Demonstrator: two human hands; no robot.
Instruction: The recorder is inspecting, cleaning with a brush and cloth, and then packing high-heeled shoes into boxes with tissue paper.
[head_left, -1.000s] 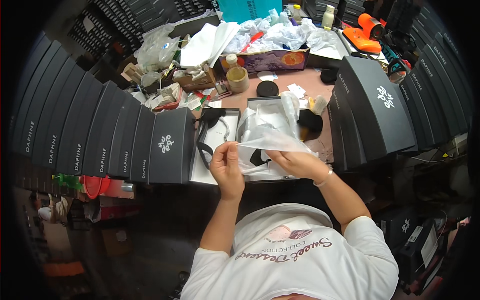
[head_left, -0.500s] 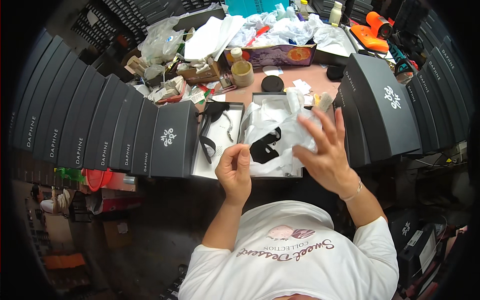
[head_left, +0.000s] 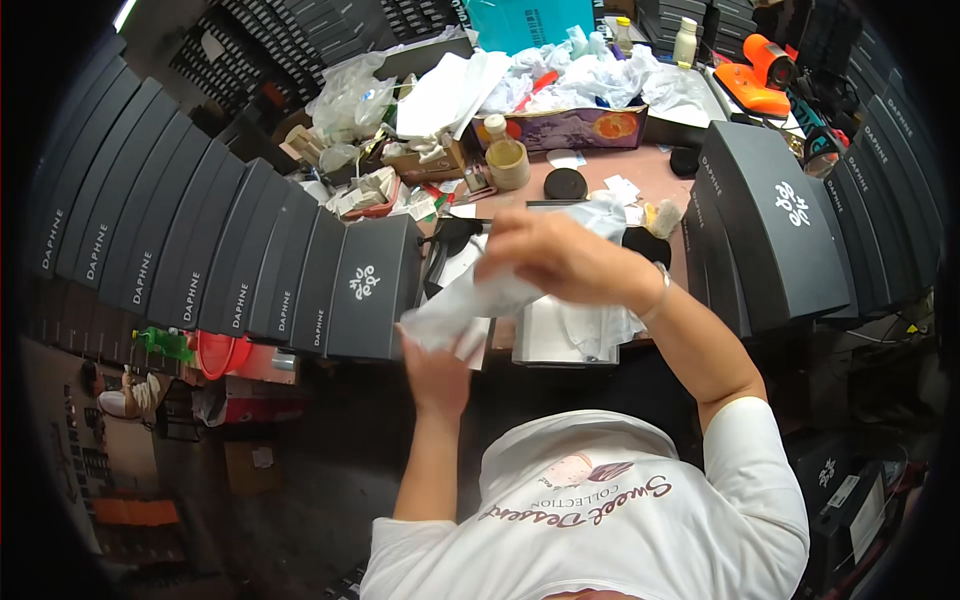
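A strip of white tissue paper (head_left: 462,308) stretches slantwise between my two hands above the table's front edge. My left hand (head_left: 438,378), slightly blurred, holds its near left end with thumb and fingers. Across its upper end lies my right hand (head_left: 565,258), fingers bent and smeared by motion, closed on the paper. Beneath stands an open shoebox (head_left: 565,345) with more white tissue over its right side. In the open tray (head_left: 476,352) to its left, partly covered by the paper, lies a black strappy sandal (head_left: 455,236). A black item (head_left: 647,246) shows beside my right wrist.
Dark grey shoeboxes stand in rows on the left (head_left: 375,285) and right (head_left: 765,220). Behind are a jar of yellowish liquid (head_left: 507,165), a round black lid (head_left: 566,184), a brush (head_left: 664,217) and a carton (head_left: 575,130) full of crumpled paper.
My right hand has swung left across the box and its fingers have closed in. My left hand has moved down and left. Tissue paper now spans between them, and the black item left the box's middle.
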